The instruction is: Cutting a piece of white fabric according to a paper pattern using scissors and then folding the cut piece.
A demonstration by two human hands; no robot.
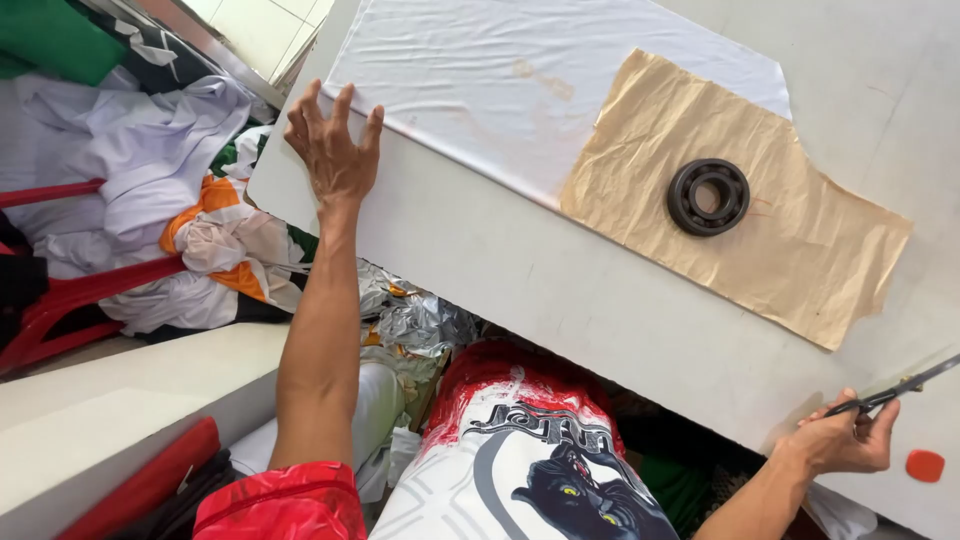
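Observation:
My left hand (333,145) rests flat, fingers spread, on the near corner of the white table (560,290), just beside a sheet of white fabric (500,80). A brown paper pattern (780,240) lies over the fabric's right part. A black ring-shaped bearing (708,197) sits on the paper as a weight. My right hand (845,440) is at the table's near edge on the right, closed around black scissors (900,385) whose blades point right and away.
A small orange-red piece (925,465) lies on the table next to my right hand. A pile of white, orange and green cloth (190,200) sits on red chairs at the left. Printed red and white fabric (530,450) lies below the table edge.

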